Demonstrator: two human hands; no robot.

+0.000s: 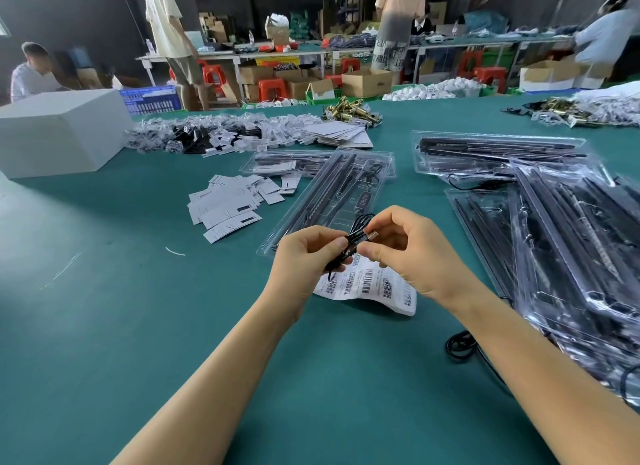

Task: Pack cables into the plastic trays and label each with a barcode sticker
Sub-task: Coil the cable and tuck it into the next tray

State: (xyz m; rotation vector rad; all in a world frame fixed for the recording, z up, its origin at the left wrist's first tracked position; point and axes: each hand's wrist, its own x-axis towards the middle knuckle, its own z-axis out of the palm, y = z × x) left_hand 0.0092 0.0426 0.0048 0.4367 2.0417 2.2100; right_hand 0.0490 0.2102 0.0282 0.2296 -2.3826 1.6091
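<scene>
The step in hand looks like the bundling of a cable before it goes into a tray; no sticker is being handled at this moment.

Left of centre in the frame, the left hand [304,256] has its fingers curled round the lower part of a thin black cable [353,237], thumb and forefinger pinching the gathered strands. Just to its right, and touching the same bundle, the right hand [401,250] pinches the cable's metal plug end between thumb and fingertips, the other fingers loosely bent. The cable loops up between the two hands, in the middle of the frame.

Directly beneath the hands, lying on the green table [104,326], is a barcode sticker sheet [370,288]. Just above the hands, toward the upper centre, lies an open plastic tray [332,194] with black rods and a small controller already seated in it; it sits close behind the cable.

The next move probably calls for keeping the coil tight with the left hand while carrying it up into a free pocket of that tray, then peeling a sticker from the sheet below.

On the right side of the frame a stack of filled trays [568,229] lies well apart from the hands.
</scene>
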